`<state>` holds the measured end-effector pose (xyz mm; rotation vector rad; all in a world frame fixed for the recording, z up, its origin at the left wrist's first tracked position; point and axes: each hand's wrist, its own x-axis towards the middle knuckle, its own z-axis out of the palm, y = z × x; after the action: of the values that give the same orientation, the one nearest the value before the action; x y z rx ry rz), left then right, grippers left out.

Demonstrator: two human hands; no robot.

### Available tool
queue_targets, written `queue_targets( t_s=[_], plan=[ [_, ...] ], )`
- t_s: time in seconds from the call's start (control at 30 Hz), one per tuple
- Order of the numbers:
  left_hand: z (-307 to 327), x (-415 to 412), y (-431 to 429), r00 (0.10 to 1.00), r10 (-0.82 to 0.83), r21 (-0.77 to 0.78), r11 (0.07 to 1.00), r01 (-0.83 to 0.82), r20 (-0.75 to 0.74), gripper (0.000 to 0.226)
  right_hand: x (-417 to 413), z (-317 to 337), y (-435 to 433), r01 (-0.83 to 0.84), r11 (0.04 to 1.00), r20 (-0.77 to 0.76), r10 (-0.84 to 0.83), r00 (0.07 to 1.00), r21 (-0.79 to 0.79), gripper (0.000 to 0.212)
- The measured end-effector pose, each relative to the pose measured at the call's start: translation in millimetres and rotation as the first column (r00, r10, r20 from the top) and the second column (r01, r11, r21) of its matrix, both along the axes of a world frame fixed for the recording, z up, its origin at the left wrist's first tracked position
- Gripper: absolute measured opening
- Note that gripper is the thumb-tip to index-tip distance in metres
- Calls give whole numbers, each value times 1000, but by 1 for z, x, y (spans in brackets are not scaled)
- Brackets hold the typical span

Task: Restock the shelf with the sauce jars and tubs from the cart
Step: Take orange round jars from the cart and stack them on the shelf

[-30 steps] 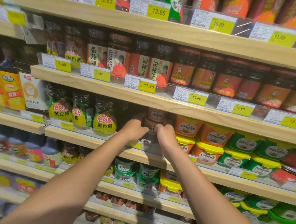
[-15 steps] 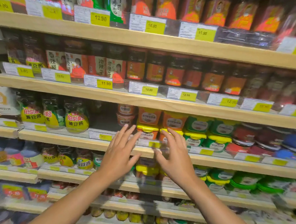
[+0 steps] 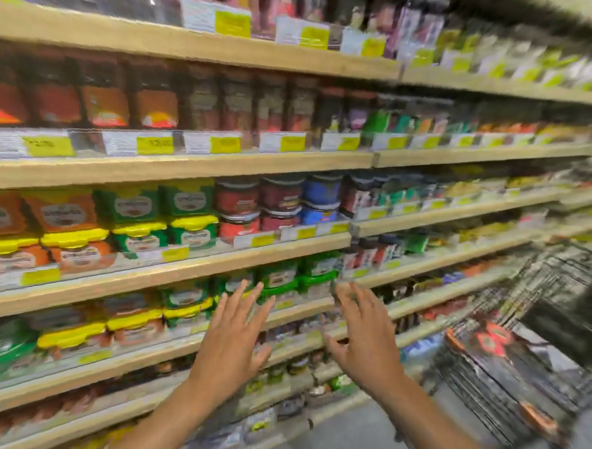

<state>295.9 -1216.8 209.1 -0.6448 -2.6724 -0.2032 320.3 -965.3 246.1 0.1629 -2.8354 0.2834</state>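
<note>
Entry: our left hand and right hand are both empty, fingers spread, raised side by side before the wooden shelf. Yellow-lidded tubs — green and orange — sit stacked at 10 o'clock of the hands; dark-lidded jars at 12 o'clock. The wire cart stands at 3 o'clock — we find its load too blurred to name.

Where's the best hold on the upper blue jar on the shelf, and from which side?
Probably its round wall, from the front. The upper blue jar stands on a second blue jar, with a red jar close on one side, a dark jar on the other and a shelf board above, so only the aisle face is open. Blur hides finer detail.
</note>
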Motion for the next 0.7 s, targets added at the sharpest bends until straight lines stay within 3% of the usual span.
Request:
queue_targets(
  t_s=[0.2, 0.5, 0.7],
  plan=[
    [-34, -4, 153, 963, -192, 21, 981, 192, 189, 81, 44, -36, 144, 286, 946, 125, -269, 955, -150, 89],
    [-82, -30, 335, 801, -458, 141, 887, 439, 386, 76, 92, -81, 297, 628, 691, 247, -579, 777, -358, 91],
    [-118, -77, 449, 715, -542, 140, 829, 542, 442, 78, 81, -111, 390, 759, 571, 321, -688, 650, -314, 86]
  ],
)
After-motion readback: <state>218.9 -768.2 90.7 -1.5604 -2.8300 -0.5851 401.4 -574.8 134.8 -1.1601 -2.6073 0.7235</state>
